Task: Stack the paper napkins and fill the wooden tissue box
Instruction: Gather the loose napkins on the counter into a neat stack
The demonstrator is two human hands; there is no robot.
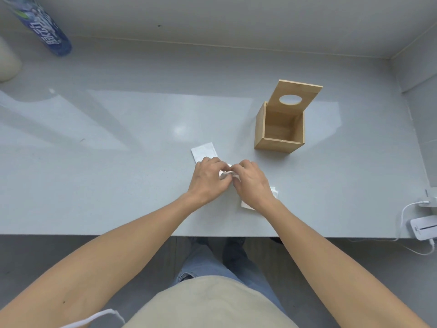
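My left hand [209,178] and my right hand [251,182] meet at the middle of the table, both pinching a small white paper napkin [225,174] between their fingertips. A flat folded napkin [203,151] lies just beyond my left hand. More white napkins [274,191] show under and beside my right wrist, mostly hidden. The wooden tissue box [279,131] stands to the far right of my hands, empty inside, with its hinged lid [295,95] tilted up and back; the lid has an oval hole.
A blue-labelled plastic bottle [45,29] lies at the far left corner, a pale object [8,62] beside it. White chargers and cables [423,223] sit at the right table edge. Walls close the back and right sides.
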